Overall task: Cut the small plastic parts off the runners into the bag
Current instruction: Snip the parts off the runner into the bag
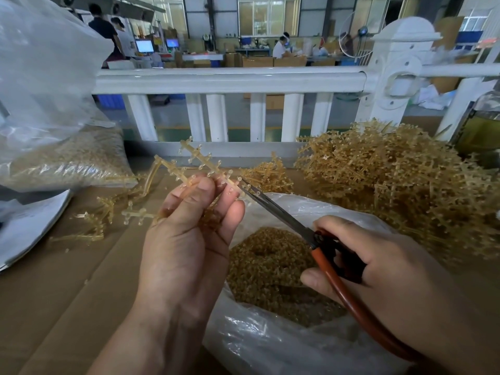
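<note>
Closest in, the crumpled clear plastic bag gapes open under both wrists, and the small amber plastic parts lie heaped inside it, directly below the right grip. That right grip is clenched around the orange-handled steel scissors, fingers wrapped on the handle, blades slanting up and away toward the left grip. The blades look almost together, tips right at the near end of the runner.

Now the left grip: raised, thumb and fingertips pinching the translucent amber plastic runner. It juts up and away from that grip, near the bag's far rim, with tiny parts on its side branches.

Under it all lies the brown cardboard-covered tabletop. Left of the left grip, loose amber runner pieces lie scattered on it. Beyond the right grip sits a big tangled heap of amber runners. Far out left of the left grip slumps a large clear sack of tan parts. Past everything runs a white railing, then a factory floor with people at benches, too distant to make out.
</note>
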